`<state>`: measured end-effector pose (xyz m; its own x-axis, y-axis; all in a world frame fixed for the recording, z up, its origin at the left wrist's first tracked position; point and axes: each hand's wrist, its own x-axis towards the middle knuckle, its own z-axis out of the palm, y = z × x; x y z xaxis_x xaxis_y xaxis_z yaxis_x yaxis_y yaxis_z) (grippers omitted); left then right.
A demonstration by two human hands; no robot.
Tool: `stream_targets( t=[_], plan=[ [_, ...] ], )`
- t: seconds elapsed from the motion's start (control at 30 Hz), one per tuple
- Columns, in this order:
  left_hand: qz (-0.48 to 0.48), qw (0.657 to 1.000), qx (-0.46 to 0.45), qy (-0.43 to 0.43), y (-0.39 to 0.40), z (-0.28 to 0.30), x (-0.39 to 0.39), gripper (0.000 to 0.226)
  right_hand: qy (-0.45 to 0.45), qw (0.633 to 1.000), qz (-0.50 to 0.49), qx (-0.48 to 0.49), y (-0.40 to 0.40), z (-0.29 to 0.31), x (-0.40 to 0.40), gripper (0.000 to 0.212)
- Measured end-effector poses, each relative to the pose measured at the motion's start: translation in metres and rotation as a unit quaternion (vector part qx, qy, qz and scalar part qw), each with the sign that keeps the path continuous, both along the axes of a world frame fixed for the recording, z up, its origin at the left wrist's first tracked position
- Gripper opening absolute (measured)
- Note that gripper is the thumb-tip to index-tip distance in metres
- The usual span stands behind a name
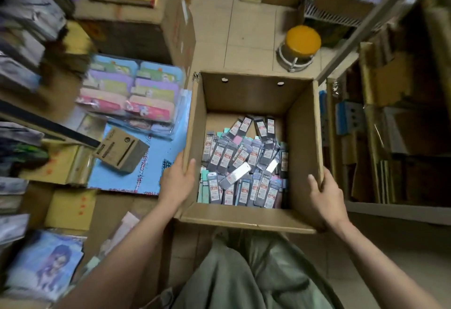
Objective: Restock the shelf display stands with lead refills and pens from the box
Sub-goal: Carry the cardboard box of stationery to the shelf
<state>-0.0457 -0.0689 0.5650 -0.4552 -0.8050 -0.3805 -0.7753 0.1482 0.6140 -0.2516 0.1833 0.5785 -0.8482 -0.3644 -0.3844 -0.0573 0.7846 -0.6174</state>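
Gripping the box (253, 94) walls, left hand (177, 179), right hand (325, 196).

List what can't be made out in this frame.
- Head view: print on the lead refill packs is too small to read.
- Left shelf stock is motion-blurred.
- Left hand and right hand fingers sit behind the cardboard box walls.
- Packs lower in the pile are covered.
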Motion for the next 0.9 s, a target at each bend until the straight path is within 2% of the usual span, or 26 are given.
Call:
stream_targets(
  t=[0.27, 0.43, 0.6, 0.9],
  plan=[
    [0.003, 1.0, 0.0, -0.016, -0.07, 0.02, -0.112, 0.05, -0.004, 1.0, 0.019, 0.002, -0.078, 0.009, -0.118, 0.041],
    [0.041, 0.999, 0.007, 0.029, -0.134, 0.048, -0.184, 0.045, 0.017, 0.999, 0.046, -0.018, -0.157, 0.035, -0.201, 0.041],
    [0.067, 0.997, -0.015, 0.027, -0.216, 0.059, -0.251, 0.038, 0.028, 0.997, 0.059, -0.05, -0.245, 0.055, -0.278, 0.043],
    [0.056, 0.998, -0.006, 0.039, -0.394, 0.047, -0.393, 0.041, 0.053, 0.997, 0.047, -0.028, -0.414, 0.047, -0.413, 0.04]
  ],
)
